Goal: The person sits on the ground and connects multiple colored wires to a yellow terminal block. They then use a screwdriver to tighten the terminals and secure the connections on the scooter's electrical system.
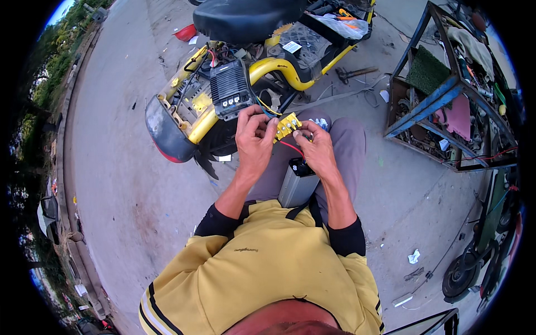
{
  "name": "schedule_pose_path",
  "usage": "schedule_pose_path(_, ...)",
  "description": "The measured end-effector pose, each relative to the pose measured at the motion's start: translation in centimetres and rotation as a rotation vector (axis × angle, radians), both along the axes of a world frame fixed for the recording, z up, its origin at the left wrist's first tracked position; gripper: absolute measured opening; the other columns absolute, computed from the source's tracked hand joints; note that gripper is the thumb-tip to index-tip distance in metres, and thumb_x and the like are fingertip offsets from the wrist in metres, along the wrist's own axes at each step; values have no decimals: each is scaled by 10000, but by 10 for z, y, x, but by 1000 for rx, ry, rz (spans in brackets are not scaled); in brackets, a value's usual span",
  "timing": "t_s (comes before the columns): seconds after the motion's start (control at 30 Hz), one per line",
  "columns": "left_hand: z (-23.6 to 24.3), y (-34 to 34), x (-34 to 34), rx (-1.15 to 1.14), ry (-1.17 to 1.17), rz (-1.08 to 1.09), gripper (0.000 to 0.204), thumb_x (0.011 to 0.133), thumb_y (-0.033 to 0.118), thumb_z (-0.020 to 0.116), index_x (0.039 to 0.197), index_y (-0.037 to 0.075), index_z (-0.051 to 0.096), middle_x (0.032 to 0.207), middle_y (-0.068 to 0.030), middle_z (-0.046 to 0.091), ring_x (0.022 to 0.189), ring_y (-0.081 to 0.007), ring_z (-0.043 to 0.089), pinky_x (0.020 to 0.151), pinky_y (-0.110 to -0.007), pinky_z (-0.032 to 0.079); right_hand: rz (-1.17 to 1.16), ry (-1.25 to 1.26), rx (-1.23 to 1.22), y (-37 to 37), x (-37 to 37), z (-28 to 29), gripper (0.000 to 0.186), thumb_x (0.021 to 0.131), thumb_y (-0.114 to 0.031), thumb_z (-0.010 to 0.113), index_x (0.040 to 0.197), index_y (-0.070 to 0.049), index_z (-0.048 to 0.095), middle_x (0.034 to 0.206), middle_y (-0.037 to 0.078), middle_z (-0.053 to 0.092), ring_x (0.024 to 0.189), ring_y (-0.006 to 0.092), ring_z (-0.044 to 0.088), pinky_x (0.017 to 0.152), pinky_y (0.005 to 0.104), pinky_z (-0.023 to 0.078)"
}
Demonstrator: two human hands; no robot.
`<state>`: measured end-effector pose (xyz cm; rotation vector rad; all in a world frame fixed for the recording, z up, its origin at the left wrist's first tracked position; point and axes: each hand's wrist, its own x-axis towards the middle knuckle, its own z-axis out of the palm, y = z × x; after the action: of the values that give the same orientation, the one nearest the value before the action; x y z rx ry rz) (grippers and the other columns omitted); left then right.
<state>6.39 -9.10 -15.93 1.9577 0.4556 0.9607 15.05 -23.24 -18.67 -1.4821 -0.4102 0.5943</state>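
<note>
My left hand [255, 138] and my right hand [316, 149] both grip a small yellow terminal block [287, 125] with metal screws, fingers closed on its two ends. Thin wires run near it, and a red wire leads down to a silver metal case [296, 188] with a black strap, resting in my lap between my legs. Just beyond my left hand sits a finned black controller box [229, 84] on the yellow scooter frame [296, 72], with several coloured wires around it.
A rusty blue metal rack [424, 111] full of parts stands to the right. A hammer [357, 72] and loose cables lie on the concrete floor [123, 167] ahead. A red bowl [185, 33] is at the back. Another wheeled vehicle [463, 271] is at lower right.
</note>
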Motion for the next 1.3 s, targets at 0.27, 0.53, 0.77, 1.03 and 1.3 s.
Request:
schedule_pose_path(0.27, 10, 4, -5, -365, 99, -14, 155, 925, 79, 807, 1005, -18, 717, 789, 34, 649, 695, 2, 513, 589, -194, 429, -2, 14, 21, 3, 2, 0, 236, 942, -60, 685, 1152, 49, 677, 996, 87, 741, 940, 130, 682, 841, 285, 523)
schedule_pose_path(0.53, 7, 5, -4, -252, 113, -59, 206, 924, 57, 800, 1098, -17, 720, 831, 40, 603, 694, -9, 499, 600, -202, 430, -8, -3, 14, 5, 6, -11, 230, 933, -59, 687, 1137, 47, 689, 982, 81, 744, 916, 120, 680, 810, 280, 527)
schedule_pose_path(0.77, 9, -5, 3, -335, 5, 18, 174, 933, 22, 783, 1094, -29, 741, 872, 60, 575, 739, -23, 472, 643, -192, 387, 3, -3, 58, 12, 4, -11, 215, 927, -49, 689, 1117, 52, 688, 960, 81, 747, 887, 108, 681, 791, 267, 525)
schedule_pose_path(1.03, 10, 0, 0, 11, 71, 43, 231, 861, 32, 834, 1072, -19, 755, 769, 31, 413, 689, -63, 383, 584, -246, 335, 29, 9, 9, 11, 4, -6, 200, 955, -53, 678, 1130, 44, 687, 994, 62, 733, 921, 108, 657, 820, 264, 508)
schedule_pose_path(1.3, 8, 3, 7, 72, 128, 107, 238, 831, 126, 864, 1004, -2, 762, 668, -45, 468, 570, -132, 433, 525, -308, 370, 8, 6, -5, 13, 3, -11, 229, 935, -66, 692, 1135, 47, 693, 981, 76, 746, 909, 117, 676, 806, 280, 524)
